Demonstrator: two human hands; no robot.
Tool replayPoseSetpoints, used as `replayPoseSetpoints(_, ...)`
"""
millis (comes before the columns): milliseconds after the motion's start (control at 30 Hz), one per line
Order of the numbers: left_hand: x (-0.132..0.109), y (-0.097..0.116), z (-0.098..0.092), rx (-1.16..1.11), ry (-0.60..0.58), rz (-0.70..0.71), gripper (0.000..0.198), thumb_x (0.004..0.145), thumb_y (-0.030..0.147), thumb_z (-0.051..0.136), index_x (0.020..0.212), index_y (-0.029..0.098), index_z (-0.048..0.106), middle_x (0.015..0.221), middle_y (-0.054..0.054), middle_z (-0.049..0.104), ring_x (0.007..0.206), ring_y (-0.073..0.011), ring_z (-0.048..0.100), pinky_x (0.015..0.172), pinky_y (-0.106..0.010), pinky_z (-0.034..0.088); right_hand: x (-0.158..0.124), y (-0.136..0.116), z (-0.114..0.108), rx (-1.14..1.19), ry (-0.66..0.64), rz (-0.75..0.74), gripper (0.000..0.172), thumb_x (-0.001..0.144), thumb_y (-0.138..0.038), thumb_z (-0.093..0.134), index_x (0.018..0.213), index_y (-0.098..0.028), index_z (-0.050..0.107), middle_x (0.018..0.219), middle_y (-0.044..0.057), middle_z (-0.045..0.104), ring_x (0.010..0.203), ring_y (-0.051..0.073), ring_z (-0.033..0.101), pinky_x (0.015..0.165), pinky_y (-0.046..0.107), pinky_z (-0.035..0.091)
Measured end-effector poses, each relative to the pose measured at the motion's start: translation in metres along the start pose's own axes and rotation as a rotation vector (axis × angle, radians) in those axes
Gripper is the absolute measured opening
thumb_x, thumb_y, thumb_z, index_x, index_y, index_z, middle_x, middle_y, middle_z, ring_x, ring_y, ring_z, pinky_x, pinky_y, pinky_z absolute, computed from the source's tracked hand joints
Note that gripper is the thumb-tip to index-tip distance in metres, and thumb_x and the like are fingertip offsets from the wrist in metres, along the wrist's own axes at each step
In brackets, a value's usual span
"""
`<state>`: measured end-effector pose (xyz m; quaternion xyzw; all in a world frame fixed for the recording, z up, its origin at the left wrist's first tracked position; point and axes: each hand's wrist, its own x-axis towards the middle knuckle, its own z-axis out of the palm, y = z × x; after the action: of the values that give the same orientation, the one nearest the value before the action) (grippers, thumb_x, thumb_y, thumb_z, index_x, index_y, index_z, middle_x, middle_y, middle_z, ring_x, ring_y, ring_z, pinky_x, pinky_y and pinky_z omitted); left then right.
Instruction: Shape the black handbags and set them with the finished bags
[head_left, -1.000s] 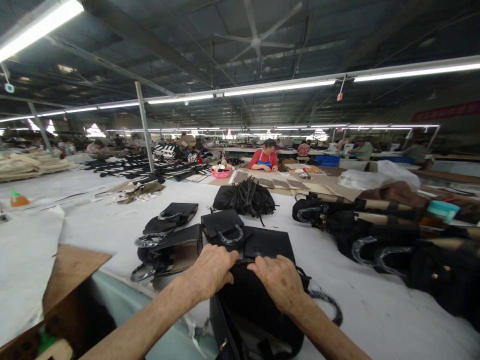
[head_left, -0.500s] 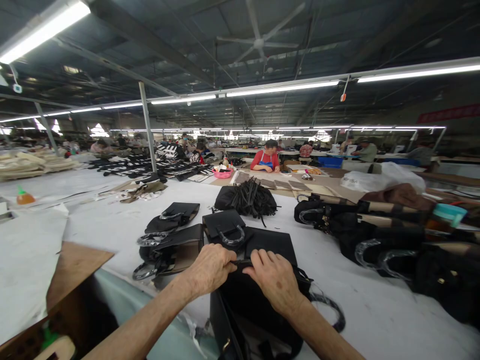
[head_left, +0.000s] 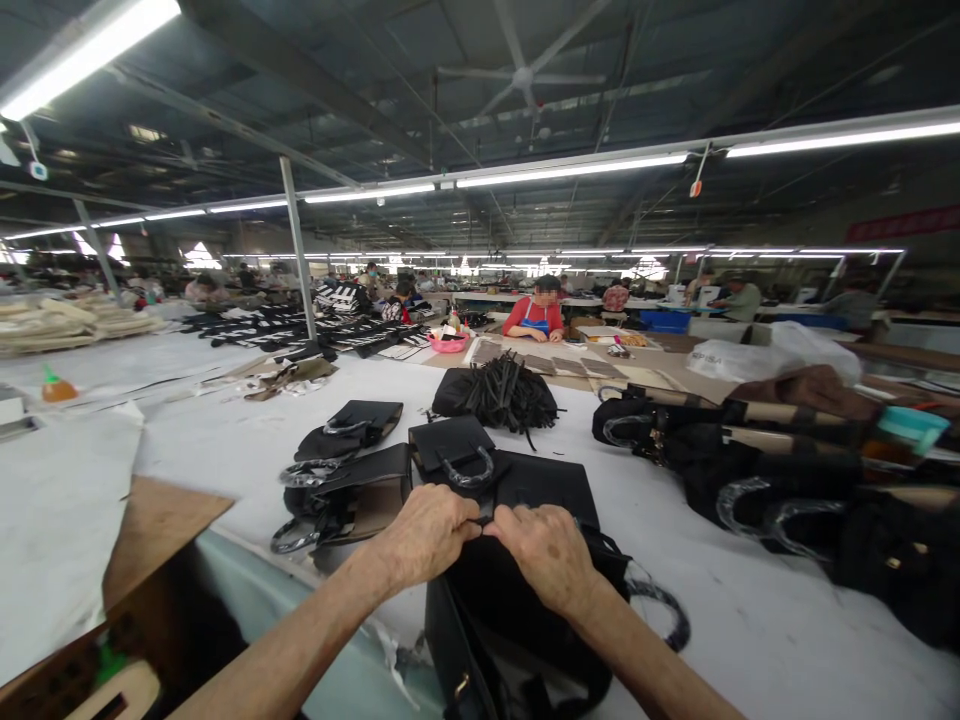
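Note:
A black handbag (head_left: 510, 620) lies on the table's near edge under both my hands, its wrapped handle (head_left: 660, 605) out to the right. My left hand (head_left: 431, 530) pinches the bag's black edge from the left, fingers curled. Close beside it, my right hand (head_left: 544, 550) grips the same edge with thumb and fingers together. Only a short dark bit of edge shows between the two hands; the rest is covered. Just beyond lie a black bag panel with a plastic-wrapped handle (head_left: 469, 470) and another black panel (head_left: 551, 490).
Black bags (head_left: 356, 490) lie to the left. A heap of black strips (head_left: 506, 395) sits ahead. Several more bags (head_left: 750, 475) line the right, near a teal-lidded container (head_left: 907, 435). A person in red (head_left: 534, 318) sits across the table. An orange bottle (head_left: 56, 387) stands far left.
My right hand has moved slightly left toward my left hand, and its fingers have curled in tighter on the bag's edge. The view has shifted a little.

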<state>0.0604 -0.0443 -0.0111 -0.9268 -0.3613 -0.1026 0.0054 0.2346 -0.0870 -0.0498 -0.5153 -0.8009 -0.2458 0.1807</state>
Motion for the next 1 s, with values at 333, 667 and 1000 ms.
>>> replayPoseSetpoints(333,-0.004,0.0,-0.008,-0.098,-0.018,-0.049,0.023,0.078,0.026,0.043,0.059,0.019,0.055,0.055,0.0,0.053,0.056,-0.0131,0.051,0.049,-0.023,0.024,-0.006,-0.002,-0.023,-0.026,-0.099,0.14,0.015,0.086,-0.025,0.045,0.072,-0.022,0.049,0.065,-0.002,0.059,0.06,0.015,0.055,0.056,0.029,0.025)
replayPoseSetpoints(667,-0.001,0.001,-0.008,-0.145,-0.039,-0.088,0.022,0.076,0.024,0.044,0.058,0.019,0.056,0.053,0.002,0.048,0.053,-0.0104,0.046,0.048,-0.02,0.024,-0.034,0.024,-0.019,-0.074,-0.056,0.089,0.027,0.089,-0.031,0.036,0.066,-0.021,0.045,0.055,-0.003,0.059,0.05,0.013,0.053,0.053,0.027,0.023)
replayPoseSetpoints(1000,-0.002,0.002,-0.005,-0.057,0.047,-0.017,0.023,0.078,0.024,0.046,0.057,0.019,0.056,0.052,0.001,0.052,0.054,-0.0119,0.048,0.049,-0.022,0.022,-0.03,0.012,-0.032,-0.059,-0.182,0.199,0.028,0.087,-0.035,0.04,0.067,-0.02,0.053,0.058,0.0,0.061,0.052,0.016,0.056,0.051,0.028,0.023)
